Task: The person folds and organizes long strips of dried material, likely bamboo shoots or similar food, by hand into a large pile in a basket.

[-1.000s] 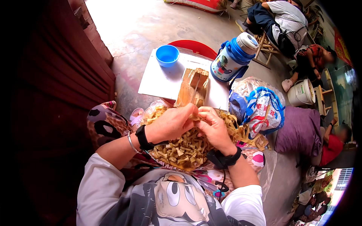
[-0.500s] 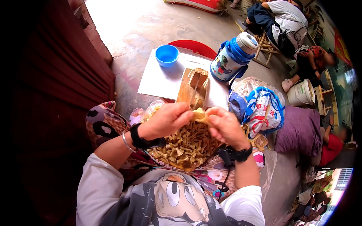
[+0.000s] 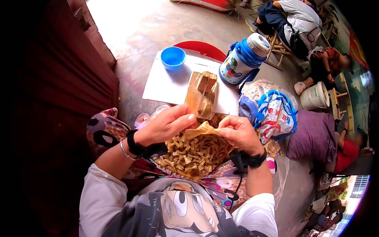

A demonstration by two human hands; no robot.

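Between my hands, above my lap, stretches a pale yellow strip of dried leaf [image 3: 203, 130], gathered narrow toward its right end. My right hand [image 3: 240, 133] pinches that narrow end between thumb and fingers. At the wider left end my left hand [image 3: 170, 123] is closed on the strip, its thumb straight along the top; part of its grip is hidden. Below lies a heap of small folded leaf pieces [image 3: 193, 156] in my lap. Just beyond my hands, a bundle of flat brown leaf strips [image 3: 202, 94] in clear plastic rests on a white board [image 3: 158, 85].
On the board stand a blue bowl [image 3: 173, 58] and a blue-white flask [image 3: 242, 60], with a red basin [image 3: 203, 47] behind. A stuffed plastic bag [image 3: 272, 114] sits to the right. Farther right are a white bucket [image 3: 316, 98], purple cloth [image 3: 310, 136] and several seated people.
My hands have moved slightly apart and the right one lower. The strip, bunched up before, now shows longer between them, and my left thumb has straightened.
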